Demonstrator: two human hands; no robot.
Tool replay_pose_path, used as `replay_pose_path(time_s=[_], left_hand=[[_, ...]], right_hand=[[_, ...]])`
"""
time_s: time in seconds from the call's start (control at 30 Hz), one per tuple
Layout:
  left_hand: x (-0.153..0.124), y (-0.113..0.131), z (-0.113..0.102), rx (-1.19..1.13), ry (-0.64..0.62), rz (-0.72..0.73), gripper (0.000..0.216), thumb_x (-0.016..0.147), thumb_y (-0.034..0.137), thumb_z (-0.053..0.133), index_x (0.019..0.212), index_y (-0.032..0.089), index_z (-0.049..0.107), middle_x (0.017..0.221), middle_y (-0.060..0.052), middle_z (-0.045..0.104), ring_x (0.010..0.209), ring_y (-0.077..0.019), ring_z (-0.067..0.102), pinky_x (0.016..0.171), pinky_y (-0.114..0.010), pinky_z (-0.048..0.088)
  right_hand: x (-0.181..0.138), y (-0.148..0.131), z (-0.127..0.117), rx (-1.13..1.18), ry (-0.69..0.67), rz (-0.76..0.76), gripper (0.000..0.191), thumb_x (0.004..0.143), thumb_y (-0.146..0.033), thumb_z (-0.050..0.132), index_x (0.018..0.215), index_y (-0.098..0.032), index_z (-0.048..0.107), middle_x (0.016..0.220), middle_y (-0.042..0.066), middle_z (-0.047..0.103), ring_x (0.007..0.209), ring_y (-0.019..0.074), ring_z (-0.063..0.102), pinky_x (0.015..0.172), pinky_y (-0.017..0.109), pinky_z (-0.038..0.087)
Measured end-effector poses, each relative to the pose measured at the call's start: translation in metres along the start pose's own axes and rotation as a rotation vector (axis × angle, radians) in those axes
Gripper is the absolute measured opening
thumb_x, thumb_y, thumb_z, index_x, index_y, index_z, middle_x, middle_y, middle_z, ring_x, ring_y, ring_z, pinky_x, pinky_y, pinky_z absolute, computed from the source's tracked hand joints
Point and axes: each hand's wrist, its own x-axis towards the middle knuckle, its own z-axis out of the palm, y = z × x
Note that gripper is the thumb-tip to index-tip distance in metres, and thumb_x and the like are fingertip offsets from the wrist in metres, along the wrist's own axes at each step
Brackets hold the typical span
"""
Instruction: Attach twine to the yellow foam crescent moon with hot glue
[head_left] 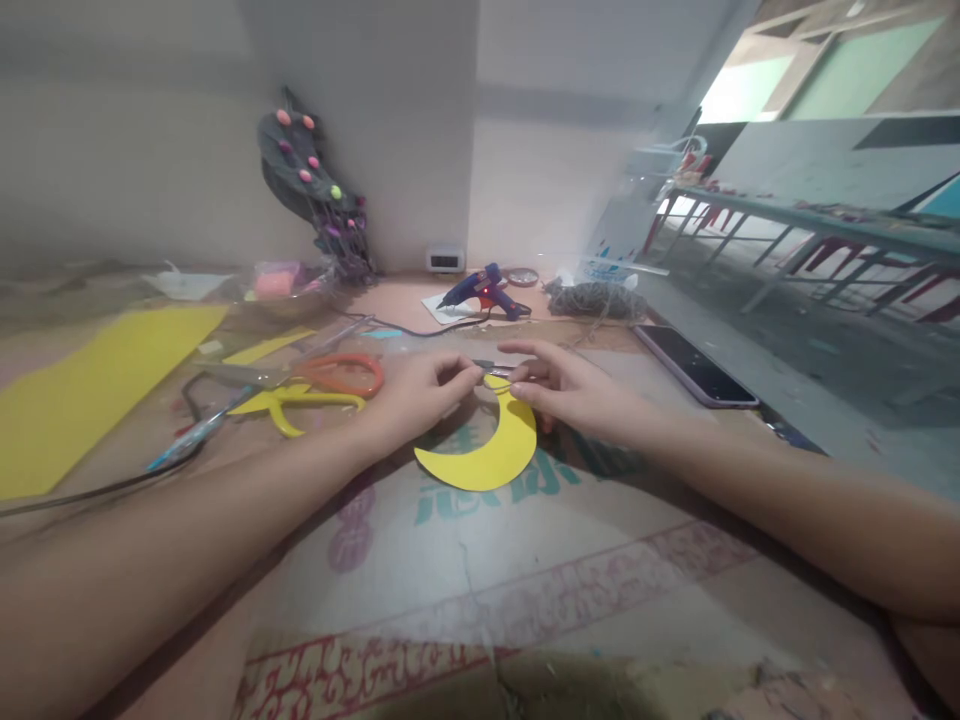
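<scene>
A yellow crescent moon cutout (487, 468) lies before me, its upper tip between my two hands. Across that tip runs a thin grey strand of yarn (496, 386). My left hand (431, 395) pinches the strand between thumb and forefinger on the left. On the other side, the thumb and fingers of my right hand (559, 385) close on the strand, by the crescent's edge; the forefinger is stretched out above. Just behind the tip lies a small dark and metal tool (491, 367), partly hidden by my fingers.
Scissors (341, 375) with orange and yellow handles lie left, near a yellow sheet (97, 390). Behind are a blue glue gun (484, 290), a grey yarn bundle (596, 298) and a grey crescent ornament (289, 160) against the wall. A phone (697, 365) lies right.
</scene>
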Motion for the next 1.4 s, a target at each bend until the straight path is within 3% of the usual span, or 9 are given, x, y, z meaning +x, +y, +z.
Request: replay_pose_path(time_s=[0.07, 0.13, 0.4, 0.63, 1.03, 1.4], left_hand=[[0.0, 0.0, 0.0, 0.001, -0.003, 0.001, 0.039, 0.09, 0.049, 0.046, 0.077, 0.017, 0.064, 0.07, 0.0, 0.066, 0.064, -0.0142, 0.056, 0.057, -0.023, 0.038], [0.0, 0.001, 0.0, -0.011, -0.017, -0.012, 0.039, 0.09, 0.049, 0.046, 0.078, 0.017, 0.064, 0.069, 0.0, 0.065, 0.061, -0.0137, 0.055, 0.056, -0.023, 0.037], [0.0, -0.001, 0.001, -0.058, -0.027, -0.009, 0.037, 0.089, 0.048, 0.048, 0.081, 0.016, 0.066, 0.075, -0.001, 0.068, 0.062, -0.0135, 0.054, 0.054, -0.022, 0.037], [-0.001, 0.002, 0.001, -0.072, -0.076, -0.01, 0.037, 0.089, 0.047, 0.048, 0.078, 0.017, 0.064, 0.071, 0.0, 0.065, 0.06, -0.0126, 0.053, 0.054, -0.022, 0.037], [-0.003, 0.002, 0.002, -0.129, -0.177, 0.02, 0.037, 0.091, 0.049, 0.046, 0.08, 0.018, 0.063, 0.068, 0.001, 0.063, 0.056, -0.0113, 0.053, 0.051, -0.021, 0.036], [-0.003, 0.001, 0.001, -0.091, -0.22, 0.092, 0.035, 0.092, 0.045, 0.045, 0.08, 0.018, 0.064, 0.075, -0.001, 0.066, 0.068, -0.0146, 0.059, 0.061, -0.024, 0.042]], right_hand=[[0.002, 0.007, -0.002, -0.041, 0.009, -0.018, 0.042, 0.088, -0.031, 0.056, 0.128, -0.022, 0.049, 0.076, -0.002, 0.055, 0.058, 0.0106, 0.053, 0.048, 0.023, 0.046], [0.003, 0.011, -0.005, -0.136, 0.057, -0.065, 0.032, 0.088, -0.032, 0.057, 0.117, -0.021, 0.055, 0.069, -0.004, 0.051, 0.056, 0.0105, 0.051, 0.049, 0.023, 0.043], [0.001, 0.01, -0.009, -0.488, 0.265, -0.251, 0.01, 0.084, -0.026, 0.06, 0.089, -0.019, 0.066, 0.073, 0.0, 0.063, 0.064, 0.0128, 0.052, 0.058, 0.025, 0.039], [-0.004, 0.003, -0.005, -0.596, 0.258, -0.426, 0.014, 0.089, -0.028, 0.055, 0.086, -0.019, 0.066, 0.082, 0.005, 0.067, 0.072, 0.0157, 0.056, 0.064, 0.028, 0.042], [0.003, 0.008, -0.005, -0.538, 0.332, -0.274, 0.017, 0.088, -0.031, 0.057, 0.088, -0.017, 0.067, 0.077, 0.002, 0.067, 0.066, 0.0139, 0.054, 0.061, 0.026, 0.039], [0.006, 0.015, -0.004, -0.53, 0.326, -0.276, 0.016, 0.089, -0.034, 0.057, 0.089, -0.021, 0.067, 0.078, 0.002, 0.068, 0.068, 0.0153, 0.057, 0.061, 0.027, 0.042]])
